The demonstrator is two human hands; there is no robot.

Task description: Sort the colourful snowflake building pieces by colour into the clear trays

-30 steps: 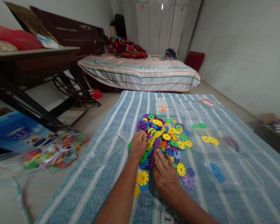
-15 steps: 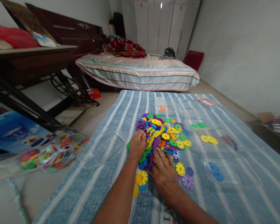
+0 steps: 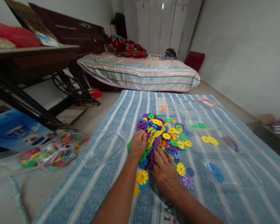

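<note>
A heap of notched plastic discs in yellow, purple, green, blue and orange lies on the striped cloth. At the heap's left side is my left hand, its fingers curled closed; whatever they may hold is hidden. My right hand rests on the near side of the heap, fingers stretched out over the discs. Just beside it lie a yellow disc and a light purple disc. Closer to me, another yellow disc overlaps a blue one, left of my right hand.
Clear plastic boxes stand on the right, holding blue discs, yellow discs, purple discs and green discs. Farther back, one holds an orange disc. A clear lid or tray lies left; bagged pieces are beyond the edge.
The view has shifted slightly. Both hands stay at almost the same places on the heap, and no disc has clearly moved.
</note>
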